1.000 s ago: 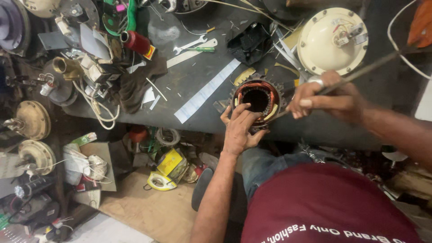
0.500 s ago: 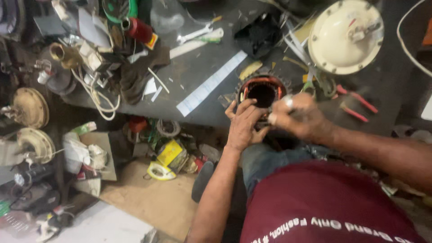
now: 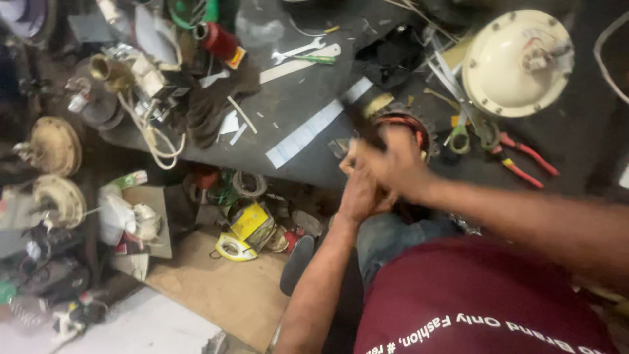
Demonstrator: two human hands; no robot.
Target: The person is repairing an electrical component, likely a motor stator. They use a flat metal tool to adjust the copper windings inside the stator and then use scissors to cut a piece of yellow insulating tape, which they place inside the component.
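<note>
A round motor stator (image 3: 414,126) with copper and red windings lies at the near edge of the dark workbench (image 3: 288,105). My right hand (image 3: 393,164) is blurred with motion just in front of it, fingers closed around a dark tool (image 3: 359,123) that points up and left. My left hand (image 3: 359,194) sits under and behind the right one at the bench edge, mostly covered by it. Whether it grips anything is hidden.
A cream round motor cover (image 3: 517,62), red-handled pliers (image 3: 527,160) and green-handled scissors (image 3: 458,139) lie right of the stator. A white strip (image 3: 308,131), a spanner (image 3: 298,49) and a red spool (image 3: 219,39) lie to the left. A yellow box (image 3: 249,221) and cardboard (image 3: 216,282) are on the floor.
My right hand has swung from the right side of the stator across to the left, over my left hand. The long thin rod it held out to the right is gone from view.
</note>
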